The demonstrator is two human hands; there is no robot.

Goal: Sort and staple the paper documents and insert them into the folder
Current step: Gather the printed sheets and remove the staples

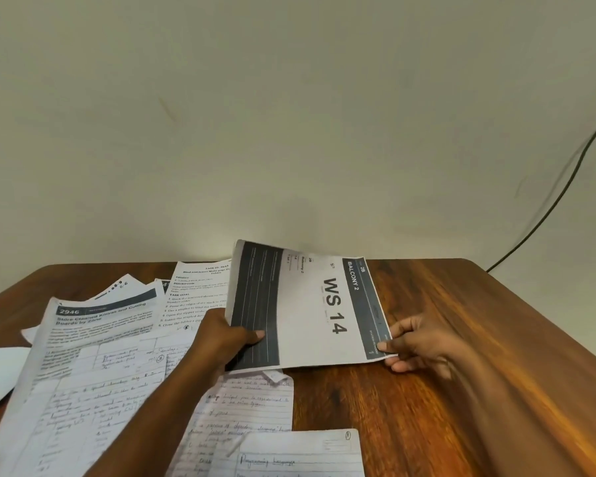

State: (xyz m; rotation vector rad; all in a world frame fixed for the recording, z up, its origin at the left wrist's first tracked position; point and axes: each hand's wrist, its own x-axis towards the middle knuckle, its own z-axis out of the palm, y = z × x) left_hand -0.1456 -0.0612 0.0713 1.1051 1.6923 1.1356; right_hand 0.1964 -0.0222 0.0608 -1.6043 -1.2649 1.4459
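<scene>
Now the left hand (226,333) grips the dark-striped edge of the WS 14 sheet (310,308), thumb on top, fingers curled beneath. Opposite it, the right hand (418,342) pinches the same sheet's other edge, holding it raised above the wooden table (461,339). Left of the left hand lies the 2946 printed form (93,325); under and nearer than its wrist spread handwritten pages (255,407). Beyond it lies a task instruction sheet (200,294).
</scene>
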